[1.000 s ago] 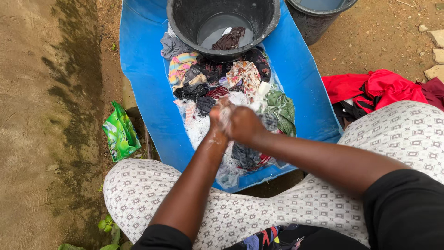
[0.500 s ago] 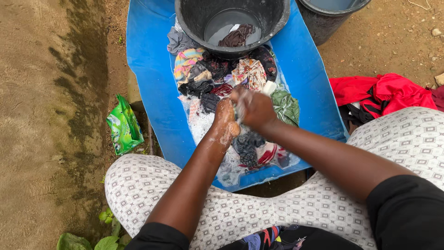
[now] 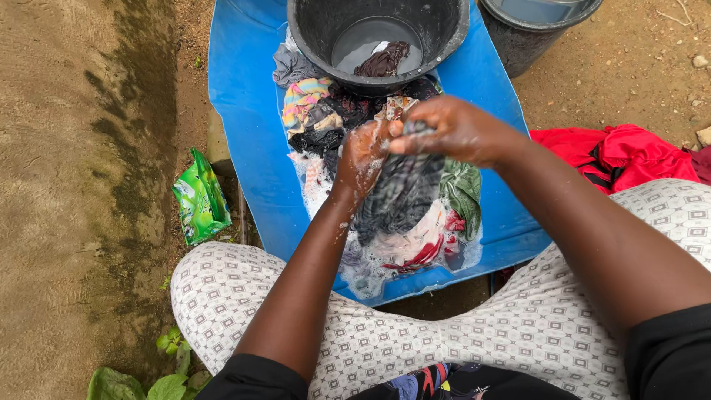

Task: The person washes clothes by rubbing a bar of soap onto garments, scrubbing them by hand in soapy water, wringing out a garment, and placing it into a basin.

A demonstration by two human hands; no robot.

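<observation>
Black basin (image 3: 444, 30) blocking beyond laundry pile (image 3: 326, 111)

Black short sleeves (image 3: 659, 348) on both arms. Pale wrap skirt (image 3: 518, 326) printed all over with small grey squares. Soapy, wet bare forearms.

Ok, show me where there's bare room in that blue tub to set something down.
Bare patches: the blue tub's left wall, beside the heap of wet clothes, and its right wall between the black basin and the red clothes. The middle is crowded: both hands, left and right, grip a dark garment there.
</observation>
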